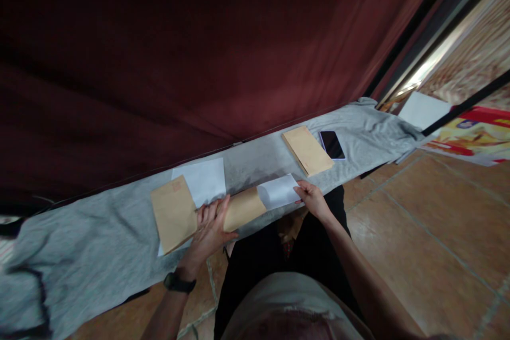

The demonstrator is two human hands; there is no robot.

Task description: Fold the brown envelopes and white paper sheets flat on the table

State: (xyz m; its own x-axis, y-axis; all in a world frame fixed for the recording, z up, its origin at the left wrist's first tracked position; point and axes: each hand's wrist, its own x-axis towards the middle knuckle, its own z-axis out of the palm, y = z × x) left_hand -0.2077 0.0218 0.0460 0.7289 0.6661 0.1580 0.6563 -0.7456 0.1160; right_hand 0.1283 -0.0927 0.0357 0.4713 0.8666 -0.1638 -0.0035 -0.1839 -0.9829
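Left hand laid down with fingers spread, palm low, over one end of a brown envelope, thumb out toward the near edge; a dark watch on that wrist. Right hand pinching the outer end of a white paper, thumb and fingers closed on it. The paper lies in line with the envelope, meeting its open end; I can't tell how far in it goes. Both rest along the near side of a narrow bench under grey cloth. Beside the left hand, a left pile of brown envelopes, a red mark near its far corner, overlapping white sheets. Whether the fingers touch that pile I can't make out. Beyond the right hand, a right pile of envelopes, and just beside it a phone, dark screen up. Dark red curtain behind the bench; tiled floor below.
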